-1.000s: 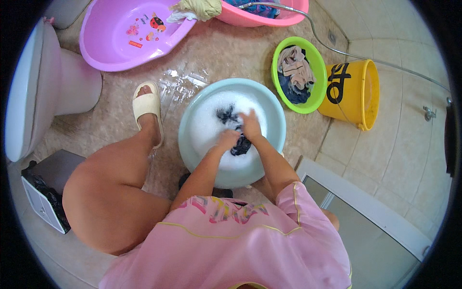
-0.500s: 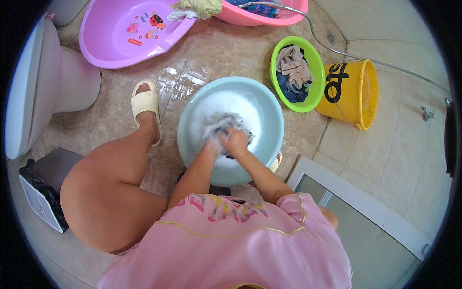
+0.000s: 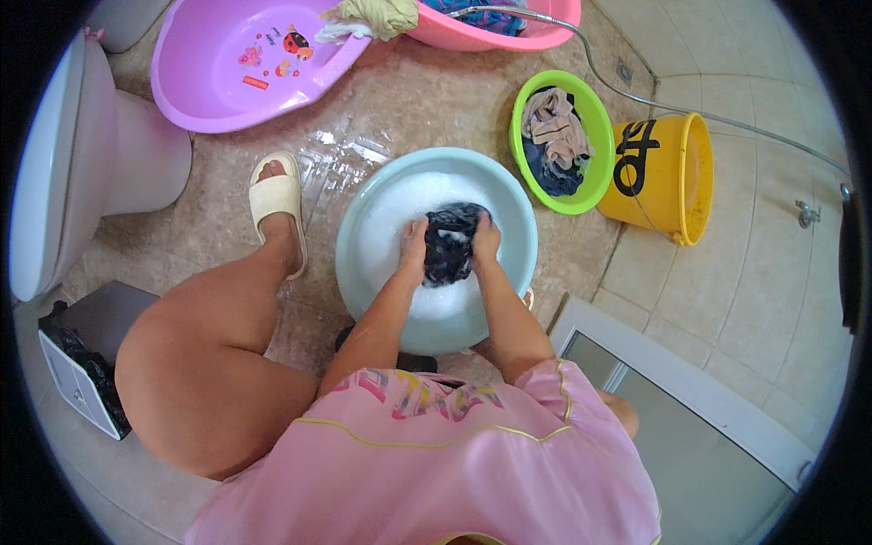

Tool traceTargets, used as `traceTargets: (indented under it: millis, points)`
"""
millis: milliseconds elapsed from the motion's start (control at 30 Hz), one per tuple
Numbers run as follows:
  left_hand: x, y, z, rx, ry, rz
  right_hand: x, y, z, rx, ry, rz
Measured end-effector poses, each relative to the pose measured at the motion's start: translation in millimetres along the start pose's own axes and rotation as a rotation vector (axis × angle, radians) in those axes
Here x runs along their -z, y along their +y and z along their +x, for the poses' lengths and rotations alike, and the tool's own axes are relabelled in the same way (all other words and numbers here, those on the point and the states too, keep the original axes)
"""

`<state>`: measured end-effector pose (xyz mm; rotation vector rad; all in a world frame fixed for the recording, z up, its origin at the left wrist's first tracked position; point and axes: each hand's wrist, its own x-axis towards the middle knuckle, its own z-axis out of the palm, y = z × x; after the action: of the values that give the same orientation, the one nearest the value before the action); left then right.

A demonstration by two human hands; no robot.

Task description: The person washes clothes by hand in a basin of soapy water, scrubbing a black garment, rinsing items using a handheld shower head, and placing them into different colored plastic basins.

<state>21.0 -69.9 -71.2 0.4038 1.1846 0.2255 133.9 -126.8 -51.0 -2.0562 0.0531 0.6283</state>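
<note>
Left hand (image 3: 414, 247) and right hand (image 3: 484, 243) clamp a dark, wet, bunched garment (image 3: 451, 241) between them — one on each side. It sits in suds near the pale-blue basin's (image 3: 363, 272) centre.

Wet floor (image 3: 363, 118) lies open between the pale blue basin (image 3: 363, 263) and the purple tub (image 3: 195, 91) at the far edge. On the right, the green bowl (image 3: 595, 118) sits just beside the basin's rim, with the yellow bucket (image 3: 672, 182) touching it. On the left, a slippered foot (image 3: 277, 204) narrows the gap toward the toilet (image 3: 82, 154).
</note>
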Motion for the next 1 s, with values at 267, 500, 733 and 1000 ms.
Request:
traceTargets:
  millis: [267, 500, 733, 1000]
  points:
    - [21, 39, 2, -0.083, 0.177, 0.418, -3, 65, -1, 0.616, -0.664, -1.026]
    - [29, 30, 1, 0.033, -0.069, -0.072, -16, 13, -29, 0.175, -0.394, -0.392]
    - [5, 44, -46, 0.390, -0.475, -0.437, -6, -21, -111, 0.742, -0.561, -0.840]
    - [-9, -3, -3, 0.265, -0.166, -0.100, 2, -19, -89, 0.293, -0.327, -0.692]
